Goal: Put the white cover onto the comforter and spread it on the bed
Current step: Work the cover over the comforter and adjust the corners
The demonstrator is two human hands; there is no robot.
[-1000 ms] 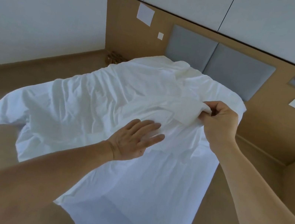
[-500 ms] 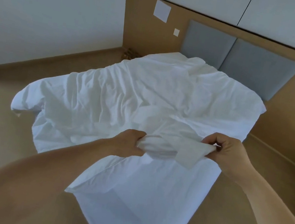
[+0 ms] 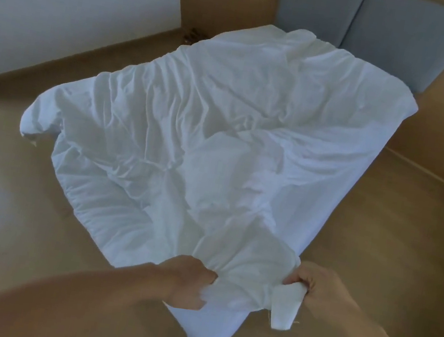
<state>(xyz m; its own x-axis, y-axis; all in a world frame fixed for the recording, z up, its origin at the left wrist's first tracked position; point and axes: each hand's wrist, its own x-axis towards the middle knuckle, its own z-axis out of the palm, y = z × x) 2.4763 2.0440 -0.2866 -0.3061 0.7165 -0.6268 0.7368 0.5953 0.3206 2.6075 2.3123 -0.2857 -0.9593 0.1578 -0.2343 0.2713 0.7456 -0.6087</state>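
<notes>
My left grip (image 3: 189, 283) clutches the crumpled white cover (image 3: 193, 122) at the near corner of the bed (image 3: 216, 335); my right grip (image 3: 318, 287) pinches its edge just beside.

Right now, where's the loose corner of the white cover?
Head view, bottom right: the corner of the white cover hangs from the right hand at the foot of the bed, while the left hand grips a bunch of it just to the left.

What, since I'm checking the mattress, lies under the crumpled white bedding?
A smooth white-sheeted mattress shows along the right side and near corner; the crumpled white bedding hides the rest.
</notes>
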